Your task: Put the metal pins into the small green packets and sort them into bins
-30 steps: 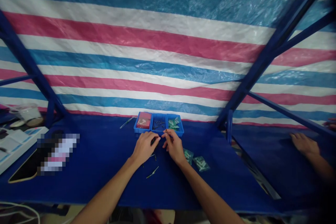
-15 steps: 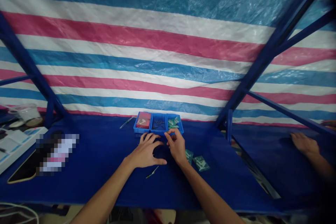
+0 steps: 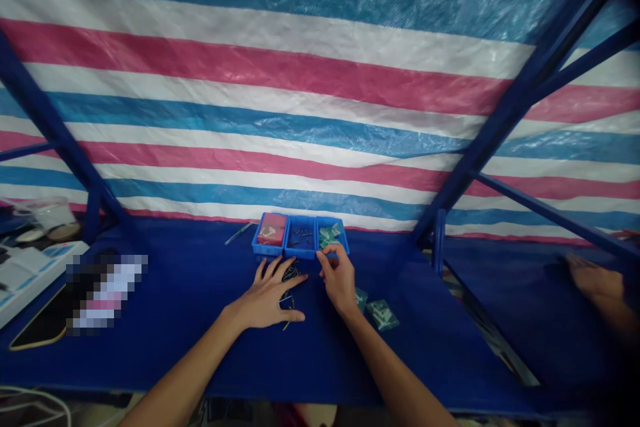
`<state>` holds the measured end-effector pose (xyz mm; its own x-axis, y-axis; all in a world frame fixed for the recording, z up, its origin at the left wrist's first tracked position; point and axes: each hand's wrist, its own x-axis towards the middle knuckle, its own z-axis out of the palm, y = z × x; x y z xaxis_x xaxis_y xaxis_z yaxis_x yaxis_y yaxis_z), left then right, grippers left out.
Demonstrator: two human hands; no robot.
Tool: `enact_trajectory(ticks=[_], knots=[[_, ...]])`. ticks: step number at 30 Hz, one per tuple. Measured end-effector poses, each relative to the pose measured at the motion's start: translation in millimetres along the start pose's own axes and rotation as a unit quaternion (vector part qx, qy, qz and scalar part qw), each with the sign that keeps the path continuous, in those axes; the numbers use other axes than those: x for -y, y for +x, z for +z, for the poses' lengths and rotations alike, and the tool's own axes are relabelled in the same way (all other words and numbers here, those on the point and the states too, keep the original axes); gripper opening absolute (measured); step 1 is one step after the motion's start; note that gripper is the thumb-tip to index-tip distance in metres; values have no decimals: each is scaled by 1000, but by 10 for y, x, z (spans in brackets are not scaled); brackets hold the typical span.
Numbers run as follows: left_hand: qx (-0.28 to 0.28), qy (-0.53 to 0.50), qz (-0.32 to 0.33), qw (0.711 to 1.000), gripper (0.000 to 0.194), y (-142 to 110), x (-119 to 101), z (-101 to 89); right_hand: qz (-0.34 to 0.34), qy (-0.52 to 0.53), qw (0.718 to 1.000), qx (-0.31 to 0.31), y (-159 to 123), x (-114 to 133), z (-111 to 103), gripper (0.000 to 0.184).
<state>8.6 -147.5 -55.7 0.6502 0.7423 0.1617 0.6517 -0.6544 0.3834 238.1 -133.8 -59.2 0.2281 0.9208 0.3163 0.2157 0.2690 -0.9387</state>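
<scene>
My left hand [image 3: 264,300] lies palm down with its fingers spread over a small pile of thin, dark, screw-like pieces [image 3: 290,273]. Part of that pile is hidden beneath the palm. Just in front of the blue bins, my right hand [image 3: 339,283] has thumb and forefinger pinched together; whatever they hold is too small to make out. The left bin [image 3: 257,240] contains a pink-red packet, the middle bin [image 3: 301,255] loose dark screw-like pieces, and the right bin [image 3: 345,240] small green packets. Beside my right wrist lies a green packet [image 3: 383,315], with another partly hidden by the wrist.
A pen-like stick [image 3: 238,233] lies left of the bins. Farther left are a dark phone-like slab [image 3: 43,317] and a white power strip [image 3: 47,273]. Blue metal frame bars [image 3: 450,190] slant up at both sides. Another person's hand [image 3: 597,280] rests on the neighbouring table.
My left hand has shifted left and slightly nearer, uncovering more of the pile. The thin loose piece by its thumb is now mostly under the hand. My right hand stays pinched near the bins.
</scene>
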Motion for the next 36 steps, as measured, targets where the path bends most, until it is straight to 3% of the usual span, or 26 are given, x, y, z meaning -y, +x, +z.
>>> enact_trajectory(ticks=[4,9,11,14,16,25,31,36], knots=[[-38,5,-6,999,59,50,-21,33,-5,-2,1000,4,7,-4,4,31],[-62,-11,-18,998,48,89,-36,18,-8,1,1000,15,17,-17,22,37],[-56,-19,-8,998,57,80,-39,-2,-10,12,1000,16,18,-26,29,44],[-42,-22,20,999,89,65,-40,-12,-10,18,999,26,10,-33,31,46],[-40,-19,22,999,94,68,-36,1,-6,11,999,32,2,-31,28,42],[-94,-7,-2,996,32,130,-46,73,-10,-7,999,31,-19,19,39,37],[-101,-16,-10,995,21,138,-59,68,-7,39,998,50,-12,19,43,46],[-112,-12,-18,993,23,129,-56,79,23,91,993,75,2,3,73,47]])
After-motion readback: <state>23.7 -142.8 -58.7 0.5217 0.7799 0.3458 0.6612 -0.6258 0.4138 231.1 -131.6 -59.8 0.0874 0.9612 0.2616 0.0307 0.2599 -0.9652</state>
